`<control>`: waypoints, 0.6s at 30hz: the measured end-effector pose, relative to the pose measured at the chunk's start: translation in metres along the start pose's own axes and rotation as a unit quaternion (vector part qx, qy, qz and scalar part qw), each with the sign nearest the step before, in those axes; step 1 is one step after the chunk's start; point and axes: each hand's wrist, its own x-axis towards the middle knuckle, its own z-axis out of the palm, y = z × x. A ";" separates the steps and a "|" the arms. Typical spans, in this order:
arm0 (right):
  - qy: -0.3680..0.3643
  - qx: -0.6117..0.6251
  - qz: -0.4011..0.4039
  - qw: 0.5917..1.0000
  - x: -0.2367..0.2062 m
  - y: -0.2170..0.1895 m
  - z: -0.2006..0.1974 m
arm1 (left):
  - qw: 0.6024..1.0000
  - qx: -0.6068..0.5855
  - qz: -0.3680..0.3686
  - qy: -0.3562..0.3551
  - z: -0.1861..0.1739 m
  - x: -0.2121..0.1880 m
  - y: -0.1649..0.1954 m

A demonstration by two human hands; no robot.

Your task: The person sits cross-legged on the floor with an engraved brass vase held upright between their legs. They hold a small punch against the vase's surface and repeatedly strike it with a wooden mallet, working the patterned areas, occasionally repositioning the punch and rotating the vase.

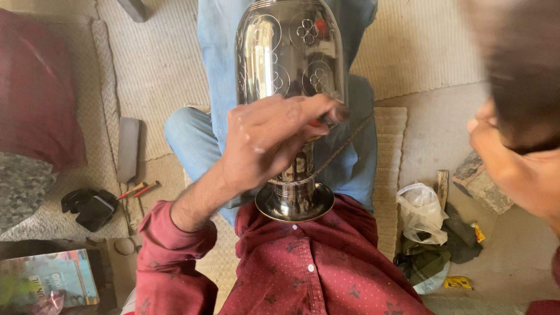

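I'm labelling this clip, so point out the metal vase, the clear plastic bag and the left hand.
metal vase [290, 52], head view, engraved belly.
clear plastic bag [420, 213], head view, crumpled middle.
left hand [265, 140], head view, back of hand.

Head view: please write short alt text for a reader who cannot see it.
A person seated on a woven mat holds a small tool in the left hand against an engraved shiny metal vase lying across their lap. The right hand is raised and blurred at the frame's right edge; a plastic bag lies on the floor.
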 end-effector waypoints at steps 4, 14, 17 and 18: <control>0.028 -0.090 -0.111 0.989 -0.015 0.006 0.005 | 0.996 -0.015 0.049 -0.066 -0.008 0.007 -0.006; 0.176 0.055 -0.116 0.976 -0.047 0.016 0.080 | 0.966 -0.070 0.108 -0.225 -0.017 0.038 -0.012; 0.168 -0.032 -0.113 0.979 -0.054 0.018 0.089 | 0.959 -0.084 0.137 -0.235 -0.015 0.047 -0.011; 0.164 -0.107 -0.132 0.972 -0.056 0.020 0.090 | 0.954 -0.092 0.133 -0.251 -0.015 0.050 -0.012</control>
